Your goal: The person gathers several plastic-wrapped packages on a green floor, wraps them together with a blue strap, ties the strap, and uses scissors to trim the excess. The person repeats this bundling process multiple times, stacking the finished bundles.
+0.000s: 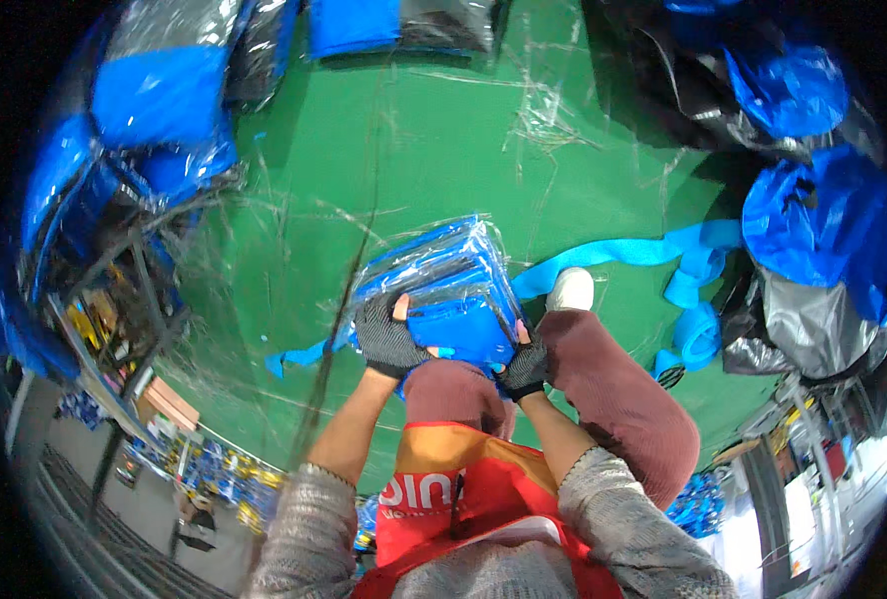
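A stack of flat blue packages (pixel 453 290) in clear plastic film is held between my hands, just in front of my knee. My left hand (pixel 387 335), in a dark fingerless glove, grips its near left side with the thumb on top. At the near right corner my right hand (pixel 525 365), gloved the same way, has its thumb along the edge and its other fingers mostly hidden. A light blue strap (pixel 603 254) comes out from the stack's right side, and a light blue strap end (pixel 299 356) shows on its left.
Blue and clear-wrapped bundles (pixel 159 95) are piled at the far left, with another bundle (pixel 358 25) at the far edge. Blue and grey bags (pixel 823 220) stand on the right beside loose strap coils (pixel 698 334). Film scraps (pixel 548 115) lie on the green surface (pixel 443 130).
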`<state>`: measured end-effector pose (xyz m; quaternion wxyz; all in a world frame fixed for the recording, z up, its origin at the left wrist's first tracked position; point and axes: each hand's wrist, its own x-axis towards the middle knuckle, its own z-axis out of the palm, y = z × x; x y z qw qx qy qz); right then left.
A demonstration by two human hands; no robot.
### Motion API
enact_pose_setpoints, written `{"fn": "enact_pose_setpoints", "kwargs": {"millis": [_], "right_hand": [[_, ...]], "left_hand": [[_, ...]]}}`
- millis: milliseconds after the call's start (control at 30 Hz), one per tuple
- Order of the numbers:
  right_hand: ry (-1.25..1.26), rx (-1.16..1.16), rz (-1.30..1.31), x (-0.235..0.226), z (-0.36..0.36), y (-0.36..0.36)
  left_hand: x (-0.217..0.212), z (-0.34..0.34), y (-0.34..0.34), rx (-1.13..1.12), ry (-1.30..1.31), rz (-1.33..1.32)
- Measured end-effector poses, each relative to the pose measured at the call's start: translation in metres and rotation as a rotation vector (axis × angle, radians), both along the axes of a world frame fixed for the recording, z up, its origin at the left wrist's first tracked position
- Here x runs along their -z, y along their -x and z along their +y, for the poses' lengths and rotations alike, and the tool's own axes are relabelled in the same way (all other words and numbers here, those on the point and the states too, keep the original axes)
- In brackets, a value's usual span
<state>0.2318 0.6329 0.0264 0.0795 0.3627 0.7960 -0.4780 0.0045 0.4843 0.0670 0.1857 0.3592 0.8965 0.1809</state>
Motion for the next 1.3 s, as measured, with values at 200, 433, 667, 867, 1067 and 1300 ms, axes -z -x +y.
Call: {"fn": "enact_pose_setpoints", "kwargs": {"millis": [200, 433, 667, 867, 1067, 1300], "right_hand": [[-0.151, -0.529, -0.435, -0.068, 0.025, 0.049], [0.168, 0.315, -0.303, -0.051, -0.002, 0.159], [0.447, 0.838, 0.211, 0.022, -0.014, 0.131], [-0.053, 0.560, 0.009, 0.067, -0.018, 0.131], [-0.122, 0.291, -0.039, 0.063, 0.003, 0.109], [-0.195, 0.964, -0.845, 0.144, 0.104, 0.049]], "left_hand": [[-0.032, -0.017, -0.004, -0.136, 0.098, -0.068], [0.015, -0.055, -0.059, -1.432, 0.045, -0.309], [0.086, -0.077, -0.095, -1.455, 0.187, -0.385], [0.095, -0.067, -0.077, -1.363, 0.167, -0.277], [0.112, -0.093, -0.088, -1.203, 0.175, -0.209], [0.189, -0.199, -0.112, -2.248, -0.109, -0.773]]}}
